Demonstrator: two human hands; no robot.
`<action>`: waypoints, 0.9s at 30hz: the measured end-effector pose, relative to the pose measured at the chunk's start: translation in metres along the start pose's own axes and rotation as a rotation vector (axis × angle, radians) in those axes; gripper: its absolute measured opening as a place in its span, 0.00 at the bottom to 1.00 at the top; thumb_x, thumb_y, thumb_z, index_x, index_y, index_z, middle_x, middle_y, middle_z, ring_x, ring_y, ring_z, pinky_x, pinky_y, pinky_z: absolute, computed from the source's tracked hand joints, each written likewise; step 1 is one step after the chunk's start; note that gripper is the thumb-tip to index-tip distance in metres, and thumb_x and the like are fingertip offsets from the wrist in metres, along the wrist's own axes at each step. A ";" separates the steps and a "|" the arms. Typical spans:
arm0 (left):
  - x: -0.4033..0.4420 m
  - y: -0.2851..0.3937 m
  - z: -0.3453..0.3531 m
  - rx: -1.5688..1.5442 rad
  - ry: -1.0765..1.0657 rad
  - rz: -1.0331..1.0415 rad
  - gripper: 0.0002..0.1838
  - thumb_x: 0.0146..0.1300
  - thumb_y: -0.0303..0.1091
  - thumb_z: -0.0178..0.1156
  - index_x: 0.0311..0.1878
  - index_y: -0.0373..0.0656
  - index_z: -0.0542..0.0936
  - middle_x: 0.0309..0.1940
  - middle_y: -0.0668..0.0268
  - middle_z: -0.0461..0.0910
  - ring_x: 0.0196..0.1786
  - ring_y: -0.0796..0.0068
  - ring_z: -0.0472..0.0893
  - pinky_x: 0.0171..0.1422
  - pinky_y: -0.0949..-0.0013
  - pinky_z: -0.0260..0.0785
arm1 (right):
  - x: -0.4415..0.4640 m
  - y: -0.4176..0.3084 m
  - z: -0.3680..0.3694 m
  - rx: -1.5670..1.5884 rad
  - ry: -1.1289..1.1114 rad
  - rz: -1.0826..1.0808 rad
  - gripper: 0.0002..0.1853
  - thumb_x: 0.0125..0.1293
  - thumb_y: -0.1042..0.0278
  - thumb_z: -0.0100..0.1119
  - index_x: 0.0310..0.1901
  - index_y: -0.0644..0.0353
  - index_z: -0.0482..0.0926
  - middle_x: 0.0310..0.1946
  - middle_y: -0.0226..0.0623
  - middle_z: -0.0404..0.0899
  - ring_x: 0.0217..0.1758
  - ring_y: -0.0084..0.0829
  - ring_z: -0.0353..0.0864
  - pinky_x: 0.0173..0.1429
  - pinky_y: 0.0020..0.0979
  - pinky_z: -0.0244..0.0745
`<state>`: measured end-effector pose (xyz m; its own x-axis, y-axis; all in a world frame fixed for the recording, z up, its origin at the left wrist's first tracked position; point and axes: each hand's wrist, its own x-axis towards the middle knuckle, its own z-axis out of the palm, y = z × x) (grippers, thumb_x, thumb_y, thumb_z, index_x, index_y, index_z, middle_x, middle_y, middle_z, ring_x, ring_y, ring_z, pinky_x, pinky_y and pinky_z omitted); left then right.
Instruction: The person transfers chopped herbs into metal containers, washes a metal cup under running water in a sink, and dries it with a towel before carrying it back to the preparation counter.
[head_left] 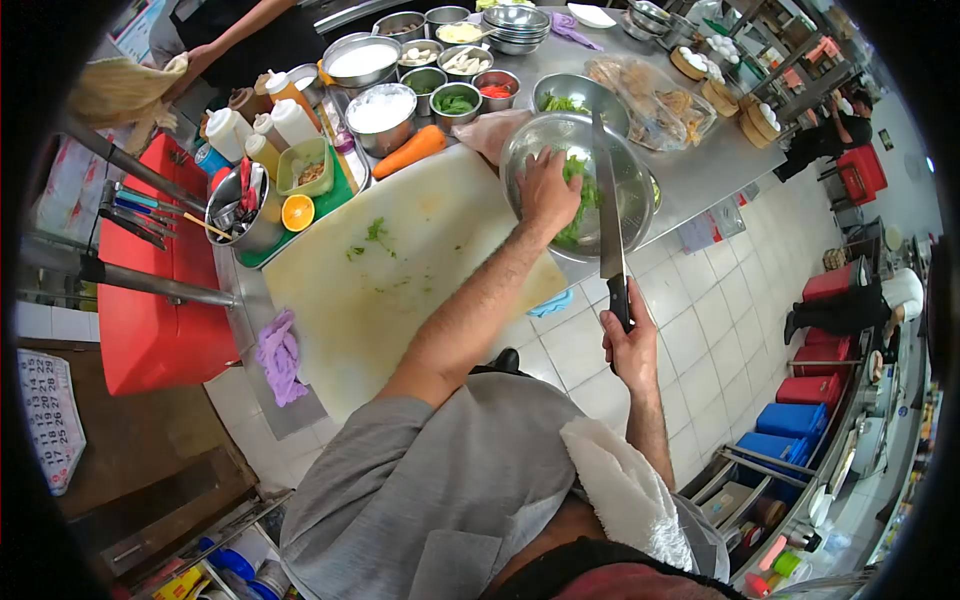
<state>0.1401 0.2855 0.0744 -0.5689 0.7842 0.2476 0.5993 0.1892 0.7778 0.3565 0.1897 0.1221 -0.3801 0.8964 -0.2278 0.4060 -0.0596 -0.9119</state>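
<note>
- My left hand (548,195) reaches into a metal bowl (634,195), fingers spread and curved down by chopped greens (586,192); I cannot tell whether it grips any.
- My right hand (634,350) is closed around the black handle of a large knife (609,220), its blade pointing away from me and crossing in front of the bowl; I cannot tell whether they touch.
- The greens lie inside the bowl, at the far right corner of my cutting board (345,310).
- A few green scraps (377,232) lie on the board.
- Just beyond its far edge, a carrot (410,152) rests on the desk (690,190).
- A purple cloth (282,358) lies at the board's left.
</note>
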 end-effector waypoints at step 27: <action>-0.072 -0.214 -0.206 0.483 0.095 -0.258 0.22 0.51 0.20 0.51 0.52 0.45 0.76 0.53 0.59 0.71 0.55 0.55 0.70 0.57 0.55 0.66 | 0.014 0.047 0.044 -0.220 -0.485 -0.287 0.31 0.59 0.78 0.58 0.65 0.58 0.63 0.34 0.35 0.76 0.27 0.23 0.74 0.29 0.24 0.69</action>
<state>-0.0629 0.0667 0.0095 -0.7662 0.6244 0.1522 0.6112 0.6349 0.4725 0.3335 0.1801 0.0609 -0.8145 0.5578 -0.1598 0.3736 0.2935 -0.8799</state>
